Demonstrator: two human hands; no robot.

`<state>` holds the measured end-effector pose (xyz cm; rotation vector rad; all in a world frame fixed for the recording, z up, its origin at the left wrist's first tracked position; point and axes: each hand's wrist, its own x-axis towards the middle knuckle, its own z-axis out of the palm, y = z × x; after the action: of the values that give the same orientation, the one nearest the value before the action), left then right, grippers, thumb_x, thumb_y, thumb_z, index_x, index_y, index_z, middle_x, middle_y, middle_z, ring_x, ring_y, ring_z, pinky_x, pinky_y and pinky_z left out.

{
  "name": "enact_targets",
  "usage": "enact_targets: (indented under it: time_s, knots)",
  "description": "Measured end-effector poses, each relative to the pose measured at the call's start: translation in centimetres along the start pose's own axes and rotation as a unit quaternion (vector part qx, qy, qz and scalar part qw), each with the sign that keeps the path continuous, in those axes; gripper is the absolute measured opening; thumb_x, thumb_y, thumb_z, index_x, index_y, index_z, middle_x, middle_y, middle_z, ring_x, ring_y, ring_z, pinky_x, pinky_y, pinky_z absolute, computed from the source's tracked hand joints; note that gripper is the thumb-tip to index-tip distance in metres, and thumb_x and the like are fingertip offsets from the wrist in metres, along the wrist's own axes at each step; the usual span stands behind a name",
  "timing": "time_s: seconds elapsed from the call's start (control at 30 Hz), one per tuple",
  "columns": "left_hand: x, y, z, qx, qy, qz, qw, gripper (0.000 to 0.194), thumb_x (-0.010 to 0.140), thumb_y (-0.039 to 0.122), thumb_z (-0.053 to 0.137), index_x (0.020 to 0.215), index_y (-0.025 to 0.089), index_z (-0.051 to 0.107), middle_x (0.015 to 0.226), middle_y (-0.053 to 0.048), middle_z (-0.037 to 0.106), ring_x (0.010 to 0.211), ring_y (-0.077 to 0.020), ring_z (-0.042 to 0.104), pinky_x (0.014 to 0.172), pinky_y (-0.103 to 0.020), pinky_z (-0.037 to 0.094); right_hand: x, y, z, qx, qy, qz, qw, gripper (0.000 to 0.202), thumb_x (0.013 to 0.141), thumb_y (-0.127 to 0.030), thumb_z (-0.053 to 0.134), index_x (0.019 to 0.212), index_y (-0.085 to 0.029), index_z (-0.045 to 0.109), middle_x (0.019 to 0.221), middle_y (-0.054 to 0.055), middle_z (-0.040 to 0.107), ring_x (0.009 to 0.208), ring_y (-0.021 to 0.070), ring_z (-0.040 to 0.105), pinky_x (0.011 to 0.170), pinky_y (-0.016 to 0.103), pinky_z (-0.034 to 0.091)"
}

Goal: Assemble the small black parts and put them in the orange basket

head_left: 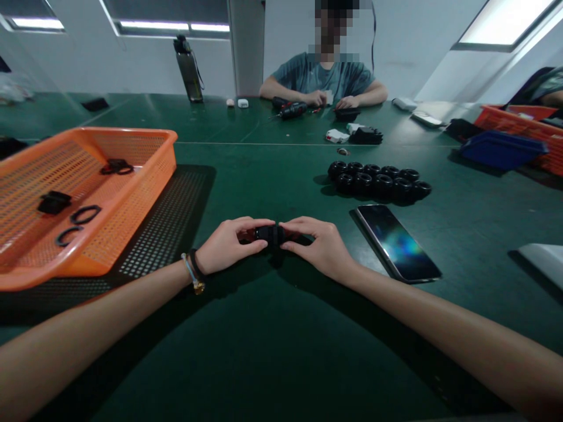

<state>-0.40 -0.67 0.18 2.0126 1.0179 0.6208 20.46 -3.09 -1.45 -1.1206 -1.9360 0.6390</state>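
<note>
Between my hands, low over the green table (pixel 264 328), is a small black part (pixel 275 234) with a thicker ring or collar at its middle. My left hand (pixel 231 243) is closed round its left end, thumb in front and fingers behind. From the other side, my right hand (pixel 314 243) pinches the right end. The fingertips hide much of the part, so its exact kind cannot be made out. Beyond my right hand, several glossy black rounded parts with holes (pixel 380 181) stand together in two rows.
An orange basket (pixel 145 138) at left holds black rings (pixel 85 214) and a black block (pixel 54 202). A phone (pixel 398 243) lies right of my right hand. Across the table are a person (pixel 325 76), a power drill (pixel 292 109), a bottle (pixel 189 70) and a blue bin (pixel 504 149).
</note>
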Motion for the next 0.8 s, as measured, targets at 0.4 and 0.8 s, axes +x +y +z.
enact_targets:
  time_s: [0.4, 0.8]
  knots:
    - [-0.02, -0.01, 0.06, -0.015, -0.002, -0.001, 1.0, 0.045, 0.073, 0.034, 0.059, 0.114, 0.016, 0.064, 0.1, -0.006, 0.064, 0.083, -0.0166, 0.063, 0.076, -0.028, 0.051, -0.16, -0.21, -0.04, 0.013, -0.008, 0.019, 1.0, 0.025, 0.072, -0.014, 0.071, 0.097, -0.018, 0.069, 0.089, 0.002, 0.072, 0.076, 0.0143, 0.066, 0.071, 0.03, 0.056]
    - [-0.06, -0.25, 0.07, -0.001, 0.004, 0.007, 1.0, 0.044, 0.074, 0.036, 0.059, 0.114, 0.019, 0.064, 0.098, -0.005, 0.065, 0.081, -0.0164, 0.062, 0.073, -0.027, 0.051, -0.14, -0.05, -0.03, 0.015, -0.018, 0.027, 0.999, 0.024, 0.074, -0.018, 0.071, 0.098, -0.02, 0.07, 0.089, 0.002, 0.072, 0.077, 0.0156, 0.067, 0.071, 0.031, 0.056]
